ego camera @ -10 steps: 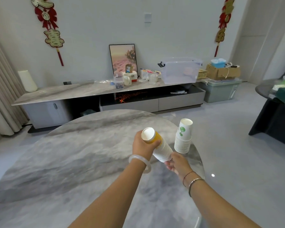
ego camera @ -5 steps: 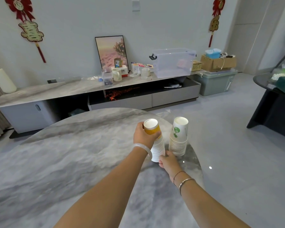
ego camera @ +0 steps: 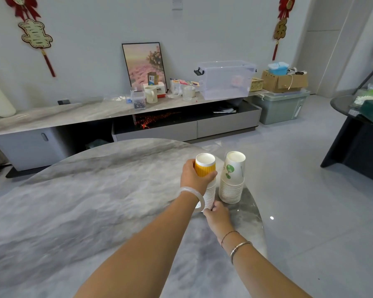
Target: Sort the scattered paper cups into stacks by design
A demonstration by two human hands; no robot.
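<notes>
A stack of yellow-sleeved paper cups [ego camera: 205, 168] stands upright near the right edge of the round marble table [ego camera: 84, 201]. My left hand [ego camera: 192, 176] is wrapped around its upper part. My right hand [ego camera: 216, 214] grips the stack's white rims at the bottom. Just to the right stands a second stack of white cups with a green leaf print [ego camera: 233, 177], untouched, a small gap from the yellow stack.
The table's right edge runs close past both stacks, with grey tiled floor beyond. A long low cabinet [ego camera: 116, 112] with a clear bin [ego camera: 226, 78] and clutter lines the far wall. A dark table [ego camera: 362, 130] stands at the right.
The yellow stack was held tilted above the table a second ago. It has been brought upright and lowered onto the table beside the leaf-print stack, both hands still on it.
</notes>
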